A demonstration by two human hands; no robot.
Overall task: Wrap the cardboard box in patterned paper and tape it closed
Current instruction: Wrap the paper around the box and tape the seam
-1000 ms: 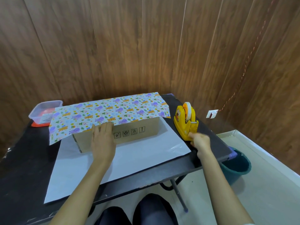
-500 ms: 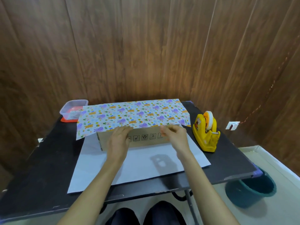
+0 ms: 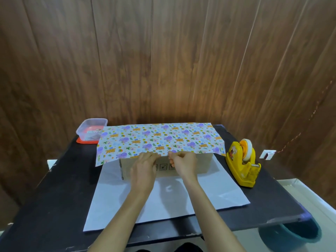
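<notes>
Wood-panelled walls behind a black desk; cardboard box at the desk's centre on the white underside of the patterned paper, far flap folded forward over the box top. Left hand flat against the box front, fingers together, pinning the flap's near edge. Right hand just beside it, fingertips pinched at the same edge; tape piece between them, if any, too small to tell. Yellow tape dispenser near on the right, clear plastic container far left. Best done, judging from this: flap kept taut and square, then pressed flat along the edge.
</notes>
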